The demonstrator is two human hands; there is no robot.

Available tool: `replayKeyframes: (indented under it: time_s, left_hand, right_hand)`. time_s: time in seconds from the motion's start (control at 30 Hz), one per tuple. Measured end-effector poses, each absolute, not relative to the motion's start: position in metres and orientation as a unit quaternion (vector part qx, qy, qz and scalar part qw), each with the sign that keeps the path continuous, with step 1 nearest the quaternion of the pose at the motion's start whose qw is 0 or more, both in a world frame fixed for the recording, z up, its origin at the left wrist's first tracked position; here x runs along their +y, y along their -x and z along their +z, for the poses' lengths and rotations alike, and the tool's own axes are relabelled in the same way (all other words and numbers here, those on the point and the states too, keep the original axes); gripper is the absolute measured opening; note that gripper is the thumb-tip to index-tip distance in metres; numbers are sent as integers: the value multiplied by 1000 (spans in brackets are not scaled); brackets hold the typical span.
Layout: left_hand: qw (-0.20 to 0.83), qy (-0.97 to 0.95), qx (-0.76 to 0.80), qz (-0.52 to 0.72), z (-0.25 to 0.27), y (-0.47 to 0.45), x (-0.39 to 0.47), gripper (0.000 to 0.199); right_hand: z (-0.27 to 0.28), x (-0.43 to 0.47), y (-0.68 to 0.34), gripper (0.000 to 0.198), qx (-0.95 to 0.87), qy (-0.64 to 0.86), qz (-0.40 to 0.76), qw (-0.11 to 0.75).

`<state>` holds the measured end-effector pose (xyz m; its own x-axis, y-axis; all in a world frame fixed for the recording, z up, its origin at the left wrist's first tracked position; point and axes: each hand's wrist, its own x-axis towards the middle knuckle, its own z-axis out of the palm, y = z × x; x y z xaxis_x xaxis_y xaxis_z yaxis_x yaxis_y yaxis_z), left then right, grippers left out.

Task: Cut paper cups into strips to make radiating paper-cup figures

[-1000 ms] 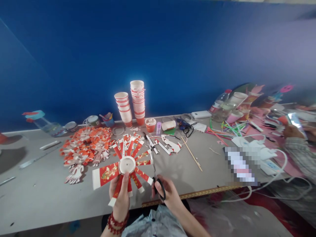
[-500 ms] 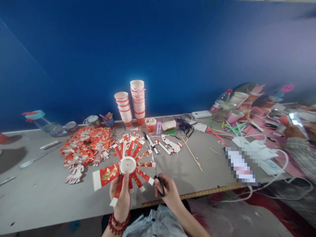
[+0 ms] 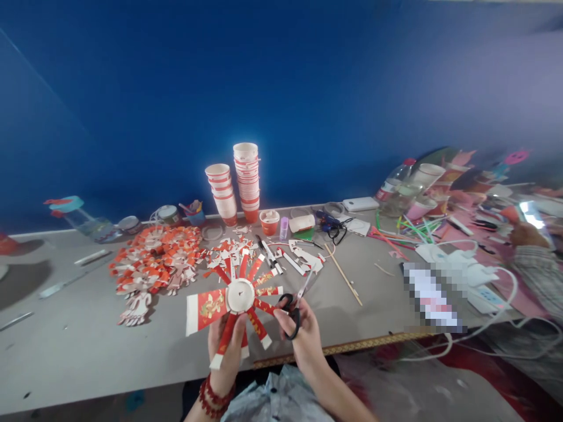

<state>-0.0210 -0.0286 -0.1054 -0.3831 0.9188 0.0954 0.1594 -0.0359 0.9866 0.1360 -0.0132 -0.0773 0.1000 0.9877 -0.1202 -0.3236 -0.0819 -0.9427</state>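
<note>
A red-and-white paper cup (image 3: 241, 295), cut into strips that fan out round its white base, is in my left hand (image 3: 226, 363). My thumb presses near the base, beside a downward strip; the other fingers are mostly behind the cup. One wide strip points left, the rest are narrow. My right hand (image 3: 307, 340) has black-handled scissors (image 3: 296, 325) in it, blades pointing up and away. Its thumb and finger also seem to touch the tip of a strip on the cup's right side.
Stacked paper cups (image 3: 246, 187) stand by the wall. Left lies a pile of orange-and-white paper cutouts (image 3: 158, 255); paper scraps (image 3: 226, 252) lie behind the cup. A wooden stick (image 3: 343, 274), a phone (image 3: 431, 296) and a power strip (image 3: 484, 296) are right. Another person's hand (image 3: 528, 234) is far right.
The cup has moved right, with its strips turned slightly. The scissors have swung away from the strips, and my right fingertips have come to a strip's end.
</note>
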Motion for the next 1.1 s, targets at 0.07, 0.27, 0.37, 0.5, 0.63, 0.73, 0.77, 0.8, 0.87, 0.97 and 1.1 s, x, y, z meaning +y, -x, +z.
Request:
replayKeyframes:
  time_s: [0.07, 0.27, 0.37, 0.5, 0.63, 0.73, 0.77, 0.8, 0.87, 0.97, 1.1]
  left_hand:
    - [366, -446, 590, 565, -104, 24, -31, 16]
    - [483, -444, 530, 537, -104, 51, -21, 40]
    - [590, -350, 474, 553, -104, 65, -9, 43]
    - [665, -261, 426, 555, -94, 71, 5, 44]
    - [750, -227, 403, 472, -78, 69, 9, 56]
    - [736, -265, 452, 429, -72, 66, 6, 50]
    - [726, -280, 475, 411, -70, 65, 6, 46]
    - [716, -291, 498, 393, -69, 64, 6, 40]
    - [693, -306, 543, 362, -66, 62, 6, 33]
    - [635, -314, 610, 356, -60, 62, 6, 38]
    - [590, -295, 649, 379, -52, 61, 4, 43]
  right_hand:
    - [-77, -7, -141, 37, -377, 461, 557, 580]
    - [-70, 13, -168, 30, -482, 436, 531, 543]
    - [-65, 19, -181, 25, -528, 423, 515, 527]
    - [-59, 24, -188, 17, -578, 396, 504, 504]
    - [-58, 29, -186, 15, -600, 397, 501, 481]
    - [-63, 31, -183, 18, -591, 406, 503, 483]
    - [-65, 32, -182, 20, -587, 407, 506, 484]
    - [-67, 32, -181, 22, -582, 409, 509, 486]
    - [-69, 32, -181, 27, -560, 416, 516, 496]
    - [-70, 28, -187, 35, -521, 435, 523, 516]
    - [-72, 18, -204, 49, -573, 429, 546, 435]
